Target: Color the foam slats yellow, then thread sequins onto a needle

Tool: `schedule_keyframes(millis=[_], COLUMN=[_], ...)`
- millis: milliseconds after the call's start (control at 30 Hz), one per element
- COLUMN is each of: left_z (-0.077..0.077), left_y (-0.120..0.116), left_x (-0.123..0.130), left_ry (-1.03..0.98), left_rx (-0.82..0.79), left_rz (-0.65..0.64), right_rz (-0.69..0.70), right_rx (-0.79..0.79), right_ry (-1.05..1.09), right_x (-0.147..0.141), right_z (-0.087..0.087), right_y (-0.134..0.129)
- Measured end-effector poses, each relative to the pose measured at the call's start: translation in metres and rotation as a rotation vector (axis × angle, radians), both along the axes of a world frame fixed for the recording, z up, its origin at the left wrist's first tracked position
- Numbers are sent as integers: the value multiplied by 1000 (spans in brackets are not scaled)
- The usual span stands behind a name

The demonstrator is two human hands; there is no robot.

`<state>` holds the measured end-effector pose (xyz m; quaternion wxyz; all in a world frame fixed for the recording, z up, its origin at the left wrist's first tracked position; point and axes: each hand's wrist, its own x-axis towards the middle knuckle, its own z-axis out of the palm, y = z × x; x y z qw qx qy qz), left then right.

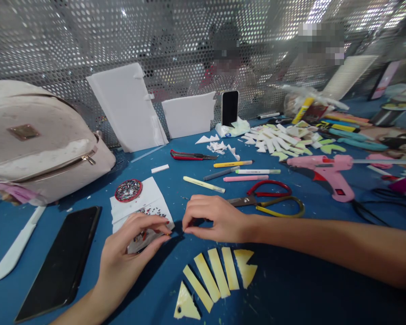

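at the table [291, 271], left hand [123, 248] faces curled right hand [219, 220].

The left hand [130, 243] is hovering over the near part of the paper [152, 192], its thumb and forefinger almost meeting; the right hand [218, 219] is facing it, fingertips bunched. Any object between the fingertips is appearing too small to tell. Six yellow pieces [218, 273] are lying nearer, in an arc. Scissors [251, 199] are lying just beyond the right hand, the glue gun [335, 168] farther right, and a phone [60, 266] at near left.
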<state>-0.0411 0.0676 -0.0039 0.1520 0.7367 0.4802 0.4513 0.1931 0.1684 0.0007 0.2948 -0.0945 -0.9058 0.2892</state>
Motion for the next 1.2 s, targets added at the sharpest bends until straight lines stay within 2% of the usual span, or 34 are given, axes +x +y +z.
schedule_keyframes(millis=[200, 1200], left_z=[0, -1], left_y=[-3, -1], left_x=[-2, -1], left_ry=[2, 38], left_rx=[-31, 5], left_rz=[27, -34], right_rz=[3, 6], right_rx=[-3, 10], right_ry=[-2, -18], right_x=[0, 0], right_z=[1, -1], right_y=[0, 0])
